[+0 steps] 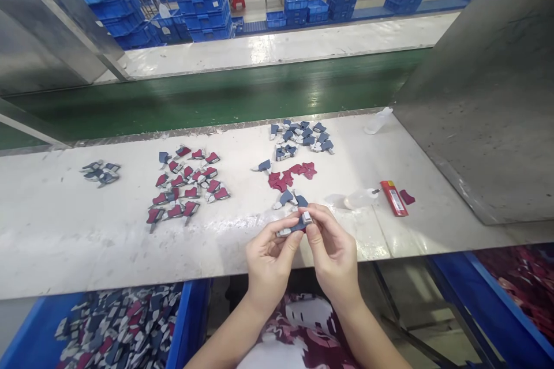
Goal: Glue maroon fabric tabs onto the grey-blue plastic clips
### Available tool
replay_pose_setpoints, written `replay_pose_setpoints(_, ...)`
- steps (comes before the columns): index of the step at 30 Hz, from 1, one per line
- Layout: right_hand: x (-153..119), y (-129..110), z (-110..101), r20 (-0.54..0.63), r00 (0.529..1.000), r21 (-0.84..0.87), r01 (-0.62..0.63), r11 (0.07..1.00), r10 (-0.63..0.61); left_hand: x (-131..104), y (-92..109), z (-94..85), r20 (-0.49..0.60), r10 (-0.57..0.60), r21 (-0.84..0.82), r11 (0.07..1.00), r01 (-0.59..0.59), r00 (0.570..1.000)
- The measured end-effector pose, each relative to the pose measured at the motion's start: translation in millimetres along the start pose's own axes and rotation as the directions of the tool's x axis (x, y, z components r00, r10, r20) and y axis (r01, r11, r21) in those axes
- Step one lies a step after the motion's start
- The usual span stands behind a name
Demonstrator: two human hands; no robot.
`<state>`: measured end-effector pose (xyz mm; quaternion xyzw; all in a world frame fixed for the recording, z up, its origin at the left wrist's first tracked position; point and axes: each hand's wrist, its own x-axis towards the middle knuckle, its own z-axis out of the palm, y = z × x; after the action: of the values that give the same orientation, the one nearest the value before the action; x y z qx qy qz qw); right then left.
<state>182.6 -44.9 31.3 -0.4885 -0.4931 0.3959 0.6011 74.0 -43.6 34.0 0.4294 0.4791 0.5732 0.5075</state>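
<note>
Between my hands, just above the table's front edge, is a small blue-and-grey plastic part [296, 225] with a bit of dark red at its underside. My left hand [272, 253] pinches its left end between thumb and fingers. At the other end, the thumb and fingers of my right hand [333, 248] close on the same part. Just beyond my fingertips lie two similar blue-and-grey parts [285, 199]. Behind them is a pile of flat dark red pieces [289, 176], with a cluster of blue-and-grey parts [303, 137] farther back.
Red-and-grey parts [190, 181] spread left of centre, and a small dark cluster [100, 173] lies farther left. At right are a clear bottle [361, 199], a red packet [393, 199] and another bottle [378, 121]. Blue bins [186, 323] stand below the table. A green conveyor [242, 95] runs behind.
</note>
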Motion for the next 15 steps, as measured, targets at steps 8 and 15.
replay_pose_setpoints(8, 7.4, 4.8, -8.4, 0.125, 0.990, -0.158, 0.081, 0.984, -0.062, 4.7, 0.5, -3.8, 0.005, -0.137, -0.126, 0.983, 0.136, 0.991)
replay_pose_setpoints(15, 4.7, 3.0, -12.5, 0.148, 0.982, -0.150, 0.136, 0.979, -0.114, 0.4, 6.2, -3.2, 0.009, -0.157, -0.149, 0.976, 0.157, 0.987)
